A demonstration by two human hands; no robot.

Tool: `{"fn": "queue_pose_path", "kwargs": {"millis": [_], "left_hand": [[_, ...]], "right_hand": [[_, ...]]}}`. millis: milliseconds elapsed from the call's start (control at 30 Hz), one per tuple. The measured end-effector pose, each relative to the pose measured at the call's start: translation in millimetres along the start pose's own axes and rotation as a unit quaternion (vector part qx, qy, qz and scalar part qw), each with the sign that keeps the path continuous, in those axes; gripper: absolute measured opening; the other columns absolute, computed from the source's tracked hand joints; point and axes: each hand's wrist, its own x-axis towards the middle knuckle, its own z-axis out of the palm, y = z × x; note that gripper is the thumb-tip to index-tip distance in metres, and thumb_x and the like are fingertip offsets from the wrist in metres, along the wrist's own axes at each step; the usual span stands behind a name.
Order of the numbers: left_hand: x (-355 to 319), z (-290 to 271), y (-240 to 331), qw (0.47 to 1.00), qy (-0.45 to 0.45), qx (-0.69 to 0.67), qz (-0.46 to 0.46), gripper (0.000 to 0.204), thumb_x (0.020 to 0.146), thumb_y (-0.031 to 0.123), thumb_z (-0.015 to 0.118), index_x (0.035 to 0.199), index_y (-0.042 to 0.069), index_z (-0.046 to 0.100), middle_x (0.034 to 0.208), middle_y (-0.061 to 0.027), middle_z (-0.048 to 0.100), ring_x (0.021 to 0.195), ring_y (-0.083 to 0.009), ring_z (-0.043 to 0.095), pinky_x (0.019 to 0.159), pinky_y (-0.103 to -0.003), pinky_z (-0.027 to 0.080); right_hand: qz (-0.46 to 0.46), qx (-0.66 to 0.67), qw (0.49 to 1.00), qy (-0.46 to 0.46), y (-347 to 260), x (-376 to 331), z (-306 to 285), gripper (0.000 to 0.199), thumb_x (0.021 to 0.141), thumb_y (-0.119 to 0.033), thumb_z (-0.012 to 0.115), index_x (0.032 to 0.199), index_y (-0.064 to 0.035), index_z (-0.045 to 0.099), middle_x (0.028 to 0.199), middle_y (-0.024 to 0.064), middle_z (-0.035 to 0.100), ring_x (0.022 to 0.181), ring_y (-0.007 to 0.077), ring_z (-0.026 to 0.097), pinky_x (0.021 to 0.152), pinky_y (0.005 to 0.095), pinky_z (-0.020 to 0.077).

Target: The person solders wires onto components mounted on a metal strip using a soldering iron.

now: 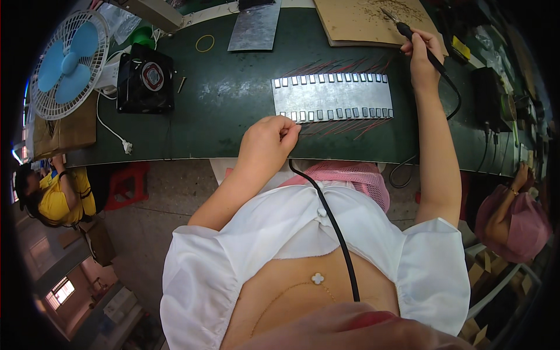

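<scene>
A grey metal fixture plate (332, 96) lies on the dark green workbench (233, 134), with two rows of small components and red and black wires sticking out along its far and near edges. My left hand (269, 140) rests at the plate's near left corner, fingers curled on the wire ends there. My right hand (421, 55) is raised behind the plate's right end and grips a black soldering iron (408, 32), whose tip points over a brown board (373, 20). The iron's black cord (452, 93) loops down off the bench.
A black box fan (146, 79) and a white-and-blue desk fan (67, 64) stand at the left. A grey metal sheet (255, 26) and a yellow rubber band (204, 42) lie at the back. A black power unit (487, 90) sits right. Other people sit at left and right.
</scene>
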Motion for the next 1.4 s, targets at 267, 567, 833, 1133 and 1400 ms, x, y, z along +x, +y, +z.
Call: {"fn": "queue_pose_path", "kwargs": {"millis": [267,567,833,1133,1400], "left_hand": [[3.4,1.3,0.2,1.000,-0.002,0.003,0.000,0.014,0.077,0.013,0.063,0.074,0.000,0.061,0.068,-0.0122,0.059,0.060,-0.0250,0.057,0.055,-0.034,0.045],[-3.9,1.9,-1.9,1.000,0.005,-0.007,0.004,0.012,0.077,0.013,0.063,0.075,0.001,0.062,0.069,-0.0124,0.059,0.060,-0.0252,0.058,0.055,-0.033,0.045],[1.6,2.0,-3.5,0.997,0.013,0.069,0.044,0.015,0.078,0.014,0.063,0.078,-0.001,0.062,0.069,-0.0127,0.059,0.060,-0.0231,0.058,0.056,-0.030,0.046],[2.1,13.9,-1.7,0.996,0.023,0.055,0.070,0.016,0.078,0.017,0.060,0.074,0.001,0.062,0.067,-0.0123,0.060,0.063,-0.0266,0.058,0.059,-0.036,0.046],[0.4,9.4,15.4,0.999,0.025,0.022,0.041,0.014,0.075,0.010,0.061,0.068,-0.002,0.059,0.066,-0.0158,0.058,0.064,-0.0307,0.058,0.058,-0.037,0.045]], "right_hand": [[0.006,-0.035,0.999,-0.011,10.6,4.9,-4.4,0.019,0.086,-0.015,0.052,0.096,0.0005,0.057,0.068,0.0057,0.059,0.062,0.0094,0.054,0.058,0.0212,0.0432],[-0.018,-0.030,0.999,0.011,9.7,-2.6,-5.0,0.018,0.087,-0.012,0.052,0.098,0.0013,0.057,0.070,0.0057,0.060,0.065,0.0093,0.056,0.061,0.0205,0.0438],[-0.099,0.042,0.994,0.015,-54.3,-36.4,-9.5,0.019,0.085,-0.010,0.050,0.097,0.0043,0.055,0.075,0.0125,0.061,0.064,0.0152,0.058,0.062,0.0245,0.0477],[-0.008,0.148,0.971,-0.188,-61.8,-169.4,-22.3,0.022,0.085,-0.013,0.049,0.098,0.0046,0.050,0.076,0.0219,0.059,0.057,0.0178,0.055,0.067,0.0339,0.0495],[-0.066,0.181,0.960,-0.204,-56.4,-173.7,-24.9,0.021,0.085,-0.014,0.048,0.097,0.0031,0.050,0.057,0.0116,0.051,0.054,0.0199,0.052,0.068,0.0380,0.0472]]}}
